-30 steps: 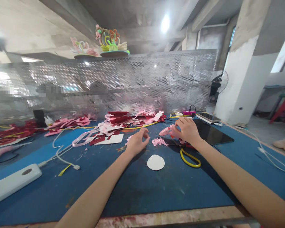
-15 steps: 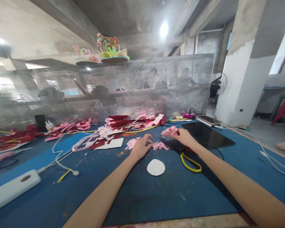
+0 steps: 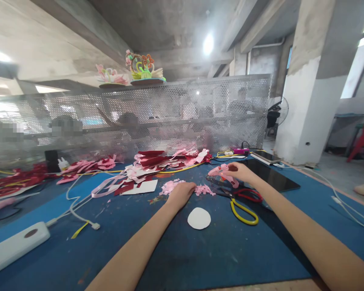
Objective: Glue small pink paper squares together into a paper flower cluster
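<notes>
My right hand (image 3: 242, 172) grips a pink glue gun (image 3: 222, 171) near its back end, its handle hanging down and nozzle pointing left, just above the table. My left hand (image 3: 182, 193) rests among small pink cut pieces (image 3: 204, 190), its fingers pressed together at the pile's edge; what they pinch is hidden. More pink pieces (image 3: 170, 186) lie behind that hand. In front of both hands is a white round disc (image 3: 199, 218), flat on the blue mat. Scissors with one yellow and one red handle (image 3: 244, 213) lie below the glue gun.
A heap of pink and red scraps (image 3: 151, 159) lies at the back, with a white card (image 3: 142, 187) before it. A dark tablet (image 3: 269, 176) is at right. White cables and a power strip (image 3: 18, 244) lie left. A perforated metal screen (image 3: 176, 117) closes the far side.
My left hand's fingers have closed down at the pink pieces. The glue gun has turned in my right hand, its handle now showing below, and the red scissor handle is more exposed.
</notes>
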Demonstrator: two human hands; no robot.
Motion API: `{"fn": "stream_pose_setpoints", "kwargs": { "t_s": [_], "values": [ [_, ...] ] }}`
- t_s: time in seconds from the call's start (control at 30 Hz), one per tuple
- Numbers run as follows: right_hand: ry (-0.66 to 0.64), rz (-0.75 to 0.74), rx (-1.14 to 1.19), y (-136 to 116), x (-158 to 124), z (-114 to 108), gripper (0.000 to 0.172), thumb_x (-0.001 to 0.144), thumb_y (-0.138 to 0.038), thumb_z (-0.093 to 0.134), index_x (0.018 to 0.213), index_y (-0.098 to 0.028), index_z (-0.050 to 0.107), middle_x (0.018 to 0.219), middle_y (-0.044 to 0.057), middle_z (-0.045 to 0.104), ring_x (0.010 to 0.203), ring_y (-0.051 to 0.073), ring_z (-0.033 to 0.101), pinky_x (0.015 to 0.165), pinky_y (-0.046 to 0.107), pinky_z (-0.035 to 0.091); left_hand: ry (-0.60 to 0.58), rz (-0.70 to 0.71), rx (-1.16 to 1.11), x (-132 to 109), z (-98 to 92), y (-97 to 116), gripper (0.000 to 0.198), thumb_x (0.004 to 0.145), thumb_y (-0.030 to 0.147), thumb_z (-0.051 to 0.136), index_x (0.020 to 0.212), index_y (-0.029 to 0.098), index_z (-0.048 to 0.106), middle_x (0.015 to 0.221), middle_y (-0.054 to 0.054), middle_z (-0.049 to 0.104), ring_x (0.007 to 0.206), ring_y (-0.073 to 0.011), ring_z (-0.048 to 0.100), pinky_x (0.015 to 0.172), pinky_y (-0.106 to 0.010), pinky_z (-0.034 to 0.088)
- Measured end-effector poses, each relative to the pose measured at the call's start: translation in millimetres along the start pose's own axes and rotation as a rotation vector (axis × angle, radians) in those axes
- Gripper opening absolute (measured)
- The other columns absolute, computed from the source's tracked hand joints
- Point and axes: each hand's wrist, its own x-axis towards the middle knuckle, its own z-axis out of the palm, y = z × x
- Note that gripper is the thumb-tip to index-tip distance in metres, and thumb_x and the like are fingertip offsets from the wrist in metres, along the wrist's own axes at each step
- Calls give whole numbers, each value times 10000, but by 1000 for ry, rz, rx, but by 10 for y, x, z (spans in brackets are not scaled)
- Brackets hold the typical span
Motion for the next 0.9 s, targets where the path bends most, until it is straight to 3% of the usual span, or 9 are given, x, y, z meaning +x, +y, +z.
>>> {"fn": "stream_pose_setpoints", "kwargs": {
  "t_s": [0.23,0.4,0.63,0.77,0.9],
  "values": [
    [84,125,392,137,8,-296,302,902,-327,548,1149,-154,551,1145,78,580,969,193,595,815,398,516,50,21,-18,11,-2,-15,218,911,292,526,1058,150,601,1093,-78,620,966,-193,607,852,-411,506],
    [222,201,636,221,63,-429,306,912,-342,528,1163,-168,545,1166,81,571,975,192,591,822,397,514,130,-19,-95,42,34,-25,220,911,298,526,1051,146,604,1090,-78,621,981,-198,603,866,-421,498],
    [377,182,734,225,109,-467,306,912,-333,528,1174,-175,541,1185,84,562,991,196,585,831,404,511,169,-131,-228,69,77,-8,236,910,311,526,1057,142,598,1067,-74,625,932,-189,615,822,-397,517],
    [368,83,695,87,108,-421,325,907,-341,535,1182,-169,534,1180,86,563,991,203,585,822,411,515,156,-167,-278,59,71,10,224,909,318,528,1003,131,610,988,-58,642,864,-172,625,784,-373,524],
    [270,-35,612,-146,26,-75,310,909,-332,534,1167,-161,542,1159,84,573,967,192,593,809,393,519,164,-175,-313,49,61,34,214,905,320,535,927,126,624,919,-44,653,836,-164,628,783,-367,519]
  ]
}}
